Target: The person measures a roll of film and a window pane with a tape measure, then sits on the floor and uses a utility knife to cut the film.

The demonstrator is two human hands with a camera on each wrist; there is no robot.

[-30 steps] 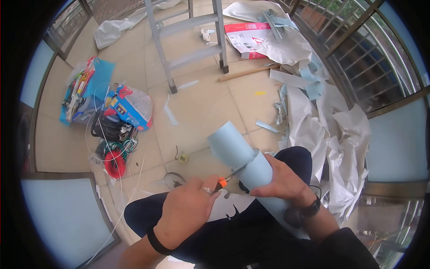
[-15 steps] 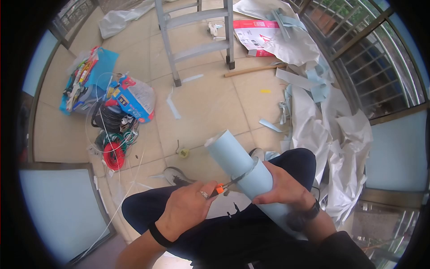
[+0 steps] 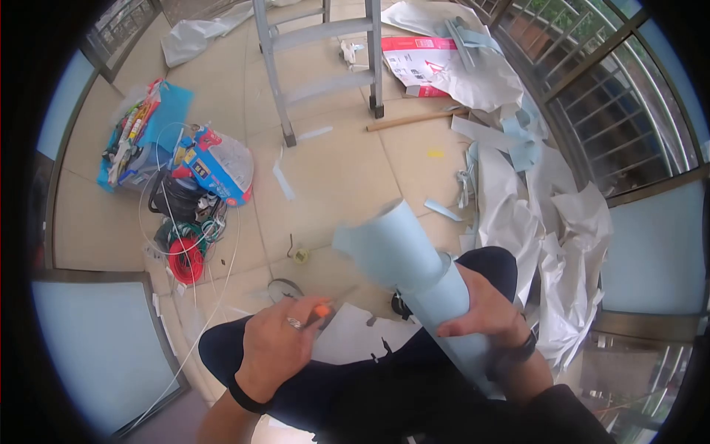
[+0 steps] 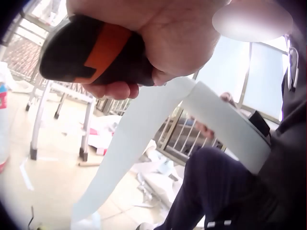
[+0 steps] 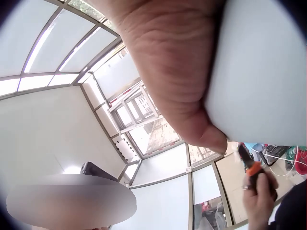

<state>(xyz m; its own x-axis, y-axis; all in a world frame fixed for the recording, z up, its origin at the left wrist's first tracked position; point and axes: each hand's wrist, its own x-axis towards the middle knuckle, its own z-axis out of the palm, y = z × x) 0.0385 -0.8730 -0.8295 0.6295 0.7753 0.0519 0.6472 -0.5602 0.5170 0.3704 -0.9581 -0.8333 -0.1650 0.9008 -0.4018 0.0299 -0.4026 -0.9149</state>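
Observation:
My left hand (image 3: 277,344) grips a black and orange utility knife (image 3: 319,311), its blade blurred and pointing up to the right, apart from the roll. The knife's thick handle (image 4: 111,52) fills the top of the left wrist view. My right hand (image 3: 484,311) holds a pale blue sheet roll (image 3: 438,302) around its middle, thumb on the near side. The roll slants up and away from my lap. Above that hand a cut edge rings the roll, and the outer layer (image 3: 370,255) beyond it hangs loose to the left, seen as a long flap (image 4: 129,136) in the left wrist view.
A stepladder (image 3: 325,92) stands ahead on the tiled floor. Crumpled white sheeting (image 3: 518,207) and blue scraps lie along the right. To the left are bags of tools (image 3: 214,166) and a red cable coil (image 3: 186,259). A wooden stick (image 3: 414,120) lies near the ladder.
My left hand has drawn the knife back from the roll, toward the lower left. The roll's outer layer above the cut has come loose and spread leftward. My right hand keeps its hold.

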